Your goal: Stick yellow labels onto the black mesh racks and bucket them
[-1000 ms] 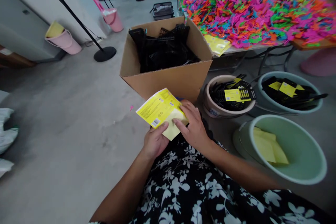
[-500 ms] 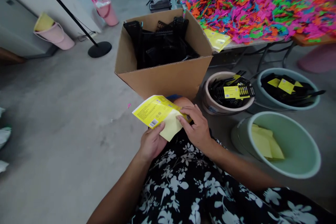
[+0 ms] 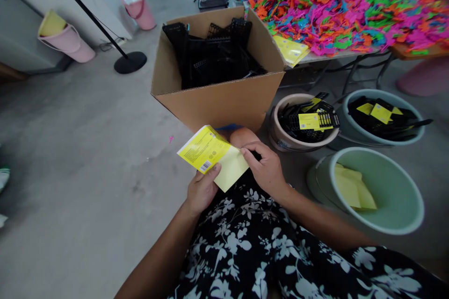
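Observation:
Over my lap I hold a yellow printed label sheet (image 3: 206,149) with small text and a barcode. Its lower right part is a plain pale-yellow flap (image 3: 231,170). My left hand (image 3: 203,191) grips the bottom edge, thumb on top near the barcode, its fingers hidden underneath. At the flap's upper right corner, my right hand (image 3: 264,168) pinches the paper between thumb and forefinger. To my right stands a green bucket (image 3: 389,168) with pale-yellow paper pieces (image 3: 354,189) in it.
Ahead stands an open cardboard box (image 3: 217,103) of black plastic parts (image 3: 220,56). A beige bucket (image 3: 277,135) and a blue-grey bucket (image 3: 417,138) hold black parts with yellow labels. Colourful plastic pieces (image 3: 343,4) cover a table, with yellow sheets (image 3: 289,50) at its corner.
My right hand has drawn back slightly to the sheet's right corner, and its fingers have closed in. More of the pale flap shows. The view has shifted a little.

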The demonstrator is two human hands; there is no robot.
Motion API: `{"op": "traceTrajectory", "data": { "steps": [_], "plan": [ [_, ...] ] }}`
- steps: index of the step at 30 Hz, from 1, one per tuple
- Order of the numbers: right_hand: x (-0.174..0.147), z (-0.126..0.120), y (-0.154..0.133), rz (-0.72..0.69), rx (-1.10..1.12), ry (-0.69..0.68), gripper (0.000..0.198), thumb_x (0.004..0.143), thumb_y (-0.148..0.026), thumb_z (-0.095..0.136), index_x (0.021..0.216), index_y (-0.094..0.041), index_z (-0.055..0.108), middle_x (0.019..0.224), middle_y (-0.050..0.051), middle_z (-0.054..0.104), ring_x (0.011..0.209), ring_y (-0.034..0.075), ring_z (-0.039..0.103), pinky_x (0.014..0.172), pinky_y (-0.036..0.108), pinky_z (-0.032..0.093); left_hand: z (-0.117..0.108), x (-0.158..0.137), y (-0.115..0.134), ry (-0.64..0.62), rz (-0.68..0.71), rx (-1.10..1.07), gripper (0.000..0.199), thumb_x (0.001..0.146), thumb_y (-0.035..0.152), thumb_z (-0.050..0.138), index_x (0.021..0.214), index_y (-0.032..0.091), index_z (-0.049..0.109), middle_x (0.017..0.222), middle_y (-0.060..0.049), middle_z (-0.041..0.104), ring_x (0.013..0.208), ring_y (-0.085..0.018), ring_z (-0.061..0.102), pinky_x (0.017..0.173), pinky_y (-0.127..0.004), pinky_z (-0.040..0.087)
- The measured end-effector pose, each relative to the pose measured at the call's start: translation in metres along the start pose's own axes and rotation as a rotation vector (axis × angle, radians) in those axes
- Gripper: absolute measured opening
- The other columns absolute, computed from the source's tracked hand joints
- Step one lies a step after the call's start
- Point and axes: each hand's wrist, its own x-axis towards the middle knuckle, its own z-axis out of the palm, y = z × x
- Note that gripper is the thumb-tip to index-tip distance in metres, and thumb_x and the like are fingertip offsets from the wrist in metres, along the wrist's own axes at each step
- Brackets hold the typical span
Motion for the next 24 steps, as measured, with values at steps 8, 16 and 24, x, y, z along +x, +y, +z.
{"op": "traceTrajectory", "data": {
  "steps": [8, 16, 24],
  "plan": [
    [0.009, -0.010, 0.004, 0.188, -0.006, -0.151, 0.024, 0.095, -0.038, 0.065, 0.086, -0.020, 0.076, 0.087, 0.002, 0.075, 0.078, 0.017, 0.065, 0.072, 0.029, 0.046, -0.019, 0.001, -0.003, -0.002, 0.111, 0.352, 0.053, 0.083, 0.051, 0.083, 0.126, 0.021, 0.076, 0.134, -0.011, 0.075, 0.136, -0.037, 0.061, 0.120, -0.050, 0.048],
    [0.023, -0.021, 0.030, 0.546, 0.364, -0.210, 0.034, 0.084, -0.053, 0.077, 0.080, -0.019, 0.072, 0.073, -0.002, 0.064, 0.064, 0.013, 0.053, 0.058, 0.025, 0.041, -0.023, 0.001, 0.011, 0.073, 0.088, 0.184, 0.046, 0.074, 0.033, 0.088, 0.117, 0.023, 0.079, 0.121, -0.008, 0.080, 0.123, -0.034, 0.070, 0.113, -0.048, 0.053],
    [0.040, -0.071, 0.039, 0.457, 0.358, -0.177, 0.030, 0.088, -0.049, 0.078, 0.085, -0.020, 0.069, 0.054, -0.008, 0.046, 0.044, 0.009, 0.037, 0.043, 0.023, 0.034, -0.073, 0.026, 0.053, 0.322, 0.334, 0.132, 0.024, 0.058, 0.019, 0.077, 0.082, 0.021, 0.076, 0.089, -0.005, 0.081, 0.102, -0.031, 0.075, 0.095, -0.044, 0.061]
  ]
}}
